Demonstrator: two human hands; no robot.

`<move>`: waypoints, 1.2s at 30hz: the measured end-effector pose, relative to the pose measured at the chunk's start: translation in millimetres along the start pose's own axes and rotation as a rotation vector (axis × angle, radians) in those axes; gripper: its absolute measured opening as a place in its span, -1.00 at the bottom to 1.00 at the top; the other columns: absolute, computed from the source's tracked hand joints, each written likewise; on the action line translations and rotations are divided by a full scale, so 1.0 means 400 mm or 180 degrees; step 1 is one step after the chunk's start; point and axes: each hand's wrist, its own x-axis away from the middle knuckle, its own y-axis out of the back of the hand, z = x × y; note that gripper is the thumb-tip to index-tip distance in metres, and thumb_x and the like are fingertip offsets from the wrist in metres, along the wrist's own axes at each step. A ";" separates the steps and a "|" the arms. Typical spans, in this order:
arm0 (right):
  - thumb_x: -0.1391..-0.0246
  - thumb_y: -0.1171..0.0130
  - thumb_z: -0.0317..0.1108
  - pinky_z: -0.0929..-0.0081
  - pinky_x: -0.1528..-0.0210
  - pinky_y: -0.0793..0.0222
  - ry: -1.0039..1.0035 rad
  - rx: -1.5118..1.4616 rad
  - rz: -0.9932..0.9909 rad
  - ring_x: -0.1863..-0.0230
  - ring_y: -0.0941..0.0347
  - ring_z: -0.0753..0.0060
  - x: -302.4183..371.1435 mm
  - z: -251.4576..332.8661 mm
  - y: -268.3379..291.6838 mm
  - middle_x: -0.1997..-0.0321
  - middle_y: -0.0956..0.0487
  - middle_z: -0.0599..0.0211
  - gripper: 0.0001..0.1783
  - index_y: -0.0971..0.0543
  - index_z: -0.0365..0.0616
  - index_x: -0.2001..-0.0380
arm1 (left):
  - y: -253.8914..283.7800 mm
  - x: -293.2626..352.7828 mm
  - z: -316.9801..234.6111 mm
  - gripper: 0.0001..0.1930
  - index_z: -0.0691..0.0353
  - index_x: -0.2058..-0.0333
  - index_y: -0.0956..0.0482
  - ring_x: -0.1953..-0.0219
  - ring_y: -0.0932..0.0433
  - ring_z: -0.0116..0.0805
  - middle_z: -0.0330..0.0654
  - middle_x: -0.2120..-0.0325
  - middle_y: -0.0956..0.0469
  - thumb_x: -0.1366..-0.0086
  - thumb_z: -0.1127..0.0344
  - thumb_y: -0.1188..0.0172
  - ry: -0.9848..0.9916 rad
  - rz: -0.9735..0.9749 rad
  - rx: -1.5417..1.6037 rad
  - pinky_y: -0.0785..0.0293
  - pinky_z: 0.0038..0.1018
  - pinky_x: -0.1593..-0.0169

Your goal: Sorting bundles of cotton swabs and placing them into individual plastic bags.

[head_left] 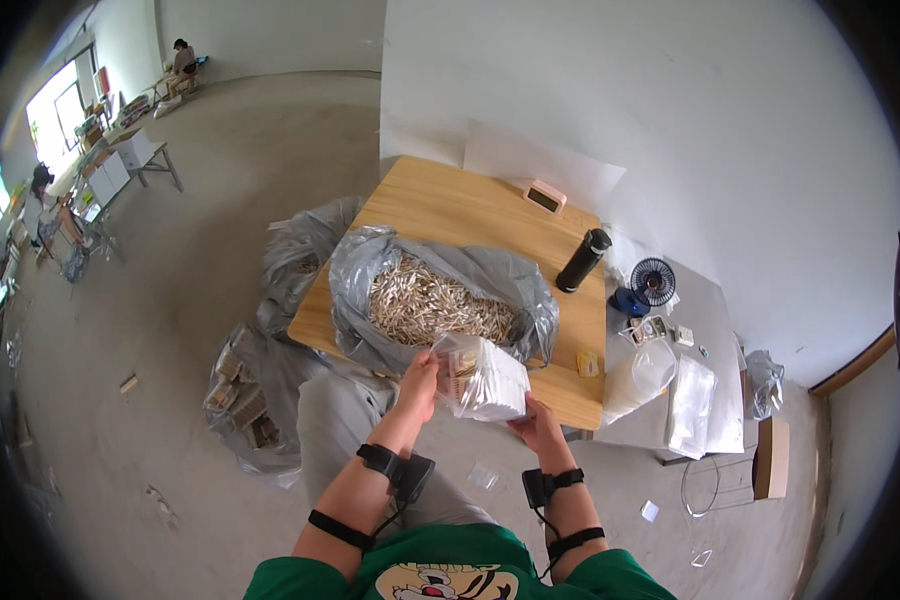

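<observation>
Both hands hold a clear plastic bag (482, 378) stuffed with white, flat packets, raised in front of me at the near edge of the wooden table (440, 205). My left hand (420, 385) grips its left side, fingers curled over the top corner. My right hand (536, 424) supports it from below on the right. Just behind the bag lies a large grey plastic sack (355, 270), open on the table and filled with several small pale wooden pieces (430, 305). Black straps with small devices sit on both my wrists.
A black bottle (582, 260), a small pink clock (545, 196) and a yellow item (588, 364) are on the table. A grey side table (705, 310) holds a small fan (653, 281) and clear bags (690, 405). More grey sacks (255, 390) lie on the floor at left. People sit at distant desks.
</observation>
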 end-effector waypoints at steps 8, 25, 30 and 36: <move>-0.08 -0.10 -0.17 0.13 -0.12 -0.26 -0.0050 -0.0778 0.0798 -0.12 -0.30 0.18 0.047 0.105 -0.087 -0.10 -0.38 0.24 -0.38 -0.20 -0.09 -0.17 | 0.011 -0.064 -0.093 -0.76 0.23 0.16 -0.39 0.30 -0.54 -0.42 -0.21 0.27 -0.52 -0.40 0.24 0.20 -0.0231 0.0585 0.0612 -0.53 -0.43 0.35; 0.38 -0.44 -0.28 0.32 0.07 -0.39 0.3170 0.4534 0.0571 0.09 -0.40 0.05 -0.175 0.408 -0.603 0.00 -0.35 0.06 -0.16 -0.30 -0.16 -0.07 | 0.130 -0.273 -0.336 -0.58 0.31 -0.04 -0.31 0.10 -0.46 -0.32 -0.05 0.10 -0.47 -0.29 0.20 -0.04 -0.1601 -0.0134 -0.1320 -0.35 -0.51 0.05; 0.30 -0.40 -0.29 0.29 0.08 -0.39 0.3424 0.4219 0.0761 0.04 -0.39 0.06 -0.185 0.409 -0.586 -0.02 -0.35 0.07 -0.22 -0.30 -0.16 -0.06 | 0.047 -0.260 -0.445 -0.56 0.29 -0.11 -0.25 0.01 -0.38 -0.40 -0.10 0.05 -0.41 -0.31 0.25 -0.03 -0.1507 0.0426 -0.1449 -0.29 -0.49 -0.05; 0.23 -0.37 -0.29 0.41 0.21 -0.42 0.3239 0.3971 0.0017 0.19 -0.44 0.26 -0.179 0.433 -0.473 0.17 -0.47 0.15 -0.38 -0.38 -0.19 0.05 | -0.003 -0.299 -0.450 -0.65 0.31 0.00 -0.39 0.25 -0.48 -0.53 -0.19 0.21 -0.51 -0.24 0.39 -0.11 -0.1877 0.0663 -0.2149 -0.42 -0.60 0.19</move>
